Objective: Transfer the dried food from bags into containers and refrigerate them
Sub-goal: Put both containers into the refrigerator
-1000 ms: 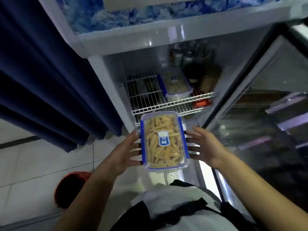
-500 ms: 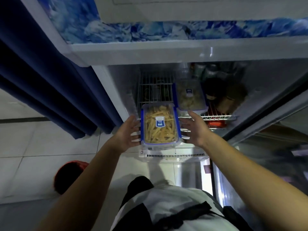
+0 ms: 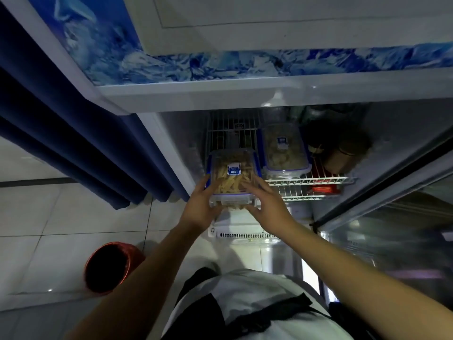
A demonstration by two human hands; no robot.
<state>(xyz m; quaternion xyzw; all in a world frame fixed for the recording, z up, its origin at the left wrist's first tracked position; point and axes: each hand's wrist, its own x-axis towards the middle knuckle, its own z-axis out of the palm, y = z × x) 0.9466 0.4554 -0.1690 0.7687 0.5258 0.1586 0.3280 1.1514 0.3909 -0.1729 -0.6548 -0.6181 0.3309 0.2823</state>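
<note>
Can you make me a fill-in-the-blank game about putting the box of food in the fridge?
1. The container of dried strips is held by ____ hands.
2. It is going onto the wire ____ inside the fridge.
3. A second container already sits to its ____.
4. On the floor stands a ____ bucket.

Missing words: two; shelf; right; red

my left hand (image 3: 199, 207) and right hand (image 3: 268, 204) cover the container's (image 3: 231, 176) near corners | its label (image 3: 232, 169) too small to read | dark jars (image 3: 339, 148) at the shelf's (image 3: 311, 180) back blurred | fridge door (image 3: 392, 231) cut off at right edge
</note>
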